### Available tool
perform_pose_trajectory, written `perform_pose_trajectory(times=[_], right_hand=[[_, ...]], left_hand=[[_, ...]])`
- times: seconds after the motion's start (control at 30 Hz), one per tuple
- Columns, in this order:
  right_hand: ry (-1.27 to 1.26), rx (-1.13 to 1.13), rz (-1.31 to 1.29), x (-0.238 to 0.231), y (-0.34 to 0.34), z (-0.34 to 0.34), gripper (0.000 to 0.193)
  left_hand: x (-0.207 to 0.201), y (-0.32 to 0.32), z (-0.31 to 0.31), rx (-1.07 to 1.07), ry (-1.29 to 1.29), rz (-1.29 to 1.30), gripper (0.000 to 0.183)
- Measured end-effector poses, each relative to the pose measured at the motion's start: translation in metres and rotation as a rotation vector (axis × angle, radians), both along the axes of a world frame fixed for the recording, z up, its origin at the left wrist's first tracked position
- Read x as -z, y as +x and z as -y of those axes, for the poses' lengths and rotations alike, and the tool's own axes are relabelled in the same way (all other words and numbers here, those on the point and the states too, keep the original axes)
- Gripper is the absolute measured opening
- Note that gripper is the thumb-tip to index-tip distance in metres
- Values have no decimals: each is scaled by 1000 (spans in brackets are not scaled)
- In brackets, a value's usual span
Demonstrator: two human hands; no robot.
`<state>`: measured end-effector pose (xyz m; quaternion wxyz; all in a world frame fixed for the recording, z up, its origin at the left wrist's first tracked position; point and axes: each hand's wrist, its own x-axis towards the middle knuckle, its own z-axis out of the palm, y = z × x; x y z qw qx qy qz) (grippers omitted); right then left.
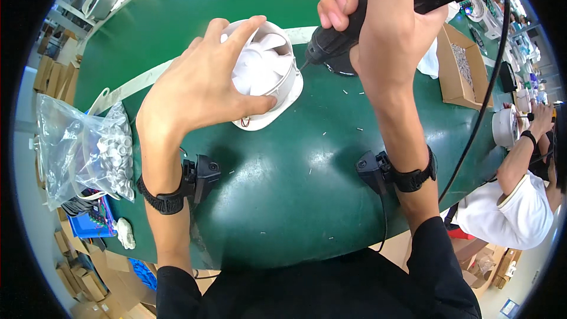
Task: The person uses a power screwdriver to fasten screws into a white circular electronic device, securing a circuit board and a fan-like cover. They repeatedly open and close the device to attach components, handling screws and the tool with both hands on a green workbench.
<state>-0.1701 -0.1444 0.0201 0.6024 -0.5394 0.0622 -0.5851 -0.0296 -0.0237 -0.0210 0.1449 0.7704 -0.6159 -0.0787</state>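
Note:
A white round fan, its blades showing inside the housing, rests on the green table. My left hand grips the housing, thumb on the near side and fingers over the far rim. In my right hand is a black and yellow electric screwdriver, held roughly level. Its bit points left and meets the fan's right side, or comes very close to it. A small red wire pokes out at the fan's near edge. Behind the tool lies a dark rounded piece, partly hidden.
Small screws lie scattered over the table. Right of my arm are a cardboard box of small metal parts and a hanging black cable. A clear bag of white parts sits left. A co-worker handles another white unit.

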Motion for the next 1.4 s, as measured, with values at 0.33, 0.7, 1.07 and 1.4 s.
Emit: perform_pose_trajectory(times=[0.33, 0.7, 1.07, 1.4], right_hand=[[76, 21, -87, 3, 5, -1, 23], [38, -29, -236, 2, 18, 21, 34], [-130, -4, -180, 3, 25, 16, 22], [11, -5, -403, 19, 18, 35, 40]], left_hand=[[0, -2, -1, 5, -5, 19, 95], [0, -2, 2, 3, -34, 1, 96], [5, 0, 0, 14, -40, 20, 98], [-3, -3, 2, 31, 16, 19, 105]])
